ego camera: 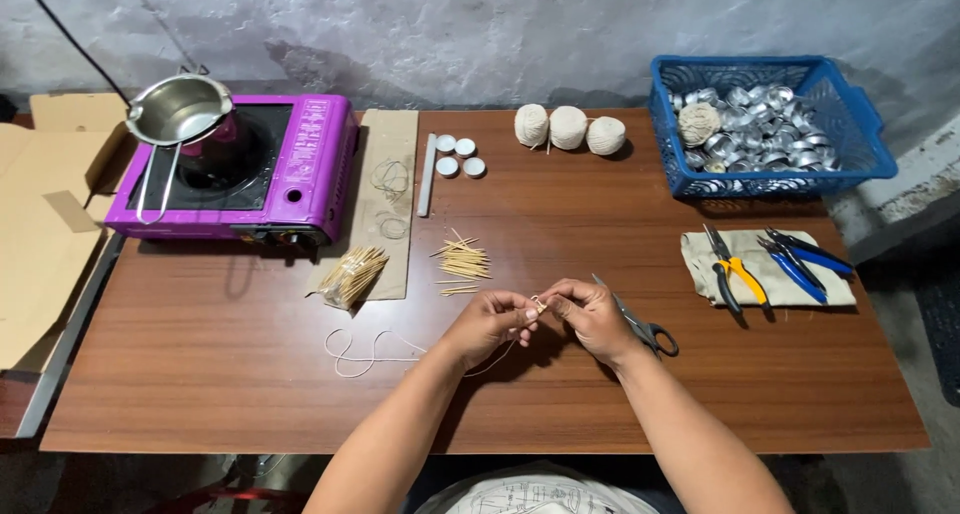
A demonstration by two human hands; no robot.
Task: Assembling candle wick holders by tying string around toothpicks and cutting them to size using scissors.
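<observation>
Both hands meet at the centre of the frame: left hand [492, 322] and right hand [590, 314] pinch one small stick [538, 304] with white string [370, 354], fingertips pressed together for fine control.

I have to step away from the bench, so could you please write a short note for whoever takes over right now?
Left hand and right hand meet over the table, pinching a small stick with white string at the fingertips; the string trails left across the wood.
Scissors lie under the right hand.
Loose sticks and a bundle sit ahead; string balls behind; metal cups fill the blue basket.
Done: none finished that I can see.
Left: the loose sticks.
</observation>
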